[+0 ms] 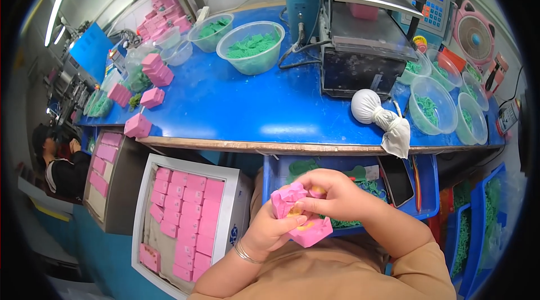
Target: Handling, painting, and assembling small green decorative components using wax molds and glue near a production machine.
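In front of my body, above the blue drawer, both hands are closed around a pink rubber mould (313, 233). The mould is bent or parted, and yellowish patches show on its inner side. My left hand (271, 225), with bangles at the wrist, grips it from the left, thumb on the inner face. From above and the right, my right hand (329, 190) holds the upper part with thumb and fingers, partly covering it. Below them, the blue drawer (432, 201) contains green stringy pieces (368, 188), a dark phone (395, 179) and a thin yellow-red stick (417, 184).
A white-rimmed box (142, 210) of pink moulds stands at left. On the blue table (242, 111) are a black-topped machine (360, 66), a white cloth pouch (367, 107), loose pink moulds (138, 125) and plastic bowls (251, 62) with green pieces. Another person (62, 162) sits far left.
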A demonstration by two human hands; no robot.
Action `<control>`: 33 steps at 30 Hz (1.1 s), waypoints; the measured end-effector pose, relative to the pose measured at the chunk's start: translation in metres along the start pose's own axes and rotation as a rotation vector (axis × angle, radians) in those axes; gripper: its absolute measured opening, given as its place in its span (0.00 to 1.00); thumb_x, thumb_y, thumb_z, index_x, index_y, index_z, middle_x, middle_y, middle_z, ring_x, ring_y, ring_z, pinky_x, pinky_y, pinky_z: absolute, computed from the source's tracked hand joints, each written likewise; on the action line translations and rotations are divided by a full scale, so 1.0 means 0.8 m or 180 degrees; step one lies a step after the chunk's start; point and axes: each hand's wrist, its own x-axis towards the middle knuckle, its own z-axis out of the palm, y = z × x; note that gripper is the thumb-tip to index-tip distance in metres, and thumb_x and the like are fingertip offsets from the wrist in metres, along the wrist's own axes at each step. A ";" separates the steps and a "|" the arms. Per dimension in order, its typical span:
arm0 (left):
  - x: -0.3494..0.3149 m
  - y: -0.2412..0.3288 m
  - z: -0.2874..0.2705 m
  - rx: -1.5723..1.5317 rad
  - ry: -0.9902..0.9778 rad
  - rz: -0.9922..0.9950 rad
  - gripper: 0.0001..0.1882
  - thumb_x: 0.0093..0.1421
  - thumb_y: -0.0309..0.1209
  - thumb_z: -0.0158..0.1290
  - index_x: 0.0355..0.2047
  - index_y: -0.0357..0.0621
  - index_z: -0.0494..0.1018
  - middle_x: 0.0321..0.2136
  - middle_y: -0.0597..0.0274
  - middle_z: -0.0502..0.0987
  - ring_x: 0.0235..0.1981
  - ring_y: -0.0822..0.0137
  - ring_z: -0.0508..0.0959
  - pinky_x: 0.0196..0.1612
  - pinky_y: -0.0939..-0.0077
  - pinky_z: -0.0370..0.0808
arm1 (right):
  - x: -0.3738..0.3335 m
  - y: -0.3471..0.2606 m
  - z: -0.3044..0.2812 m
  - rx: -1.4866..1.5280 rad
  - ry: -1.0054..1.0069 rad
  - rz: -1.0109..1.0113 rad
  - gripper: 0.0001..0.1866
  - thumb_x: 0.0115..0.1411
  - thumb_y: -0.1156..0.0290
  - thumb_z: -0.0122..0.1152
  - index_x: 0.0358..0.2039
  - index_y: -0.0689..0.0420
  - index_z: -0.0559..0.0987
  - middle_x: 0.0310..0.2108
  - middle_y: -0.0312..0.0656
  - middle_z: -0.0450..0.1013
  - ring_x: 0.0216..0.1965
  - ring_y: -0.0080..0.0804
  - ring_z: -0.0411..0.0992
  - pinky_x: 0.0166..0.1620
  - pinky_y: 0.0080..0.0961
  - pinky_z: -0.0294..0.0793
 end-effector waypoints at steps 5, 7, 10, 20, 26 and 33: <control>-0.002 0.003 0.007 0.1399 0.0424 0.0386 0.21 0.54 0.20 0.56 0.48 0.37 0.65 0.39 0.61 0.72 0.40 0.71 0.75 0.44 0.76 0.73 | -0.008 -0.005 0.000 -0.0469 0.0353 -0.0343 0.16 0.49 0.62 0.66 0.31 0.61 0.75 0.24 0.43 0.70 0.28 0.36 0.69 0.31 0.29 0.68; -0.004 -0.001 0.004 0.1708 0.0427 0.0473 0.18 0.54 0.20 0.56 0.45 0.37 0.66 0.38 0.60 0.74 0.39 0.71 0.75 0.42 0.76 0.74 | -0.011 -0.006 -0.002 -0.0451 0.0299 -0.0188 0.18 0.49 0.60 0.67 0.31 0.61 0.75 0.23 0.43 0.70 0.28 0.37 0.69 0.32 0.29 0.68; -0.004 -0.004 0.003 0.2466 0.0410 0.0586 0.15 0.55 0.20 0.56 0.43 0.36 0.67 0.38 0.59 0.75 0.39 0.71 0.76 0.42 0.75 0.74 | -0.008 -0.008 -0.006 -0.0807 0.0207 -0.0176 0.18 0.48 0.59 0.67 0.31 0.61 0.75 0.23 0.43 0.70 0.27 0.38 0.70 0.32 0.29 0.68; -0.010 0.004 0.011 0.3129 0.0571 0.1215 0.17 0.48 0.18 0.59 0.40 0.36 0.70 0.40 0.57 0.74 0.39 0.68 0.75 0.43 0.74 0.73 | -0.026 0.016 -0.017 0.0755 -0.0138 0.0360 0.27 0.52 0.80 0.50 0.55 0.60 0.60 0.41 0.45 0.65 0.38 0.30 0.67 0.42 0.27 0.69; -0.020 0.018 0.007 0.5187 0.0492 0.3032 0.24 0.38 0.19 0.61 0.38 0.39 0.69 0.36 0.55 0.77 0.34 0.55 0.74 0.36 0.68 0.72 | -0.037 -0.023 -0.022 0.0471 0.0512 0.0528 0.29 0.53 0.85 0.51 0.57 0.60 0.60 0.38 0.46 0.70 0.35 0.29 0.71 0.40 0.25 0.72; -0.021 0.021 0.013 0.5524 0.0494 0.3380 0.24 0.36 0.20 0.64 0.36 0.42 0.70 0.35 0.58 0.77 0.29 0.58 0.73 0.33 0.68 0.70 | -0.038 -0.041 -0.024 -0.0653 0.0860 -0.0713 0.14 0.49 0.83 0.62 0.38 0.59 0.77 0.30 0.43 0.74 0.28 0.31 0.73 0.32 0.26 0.73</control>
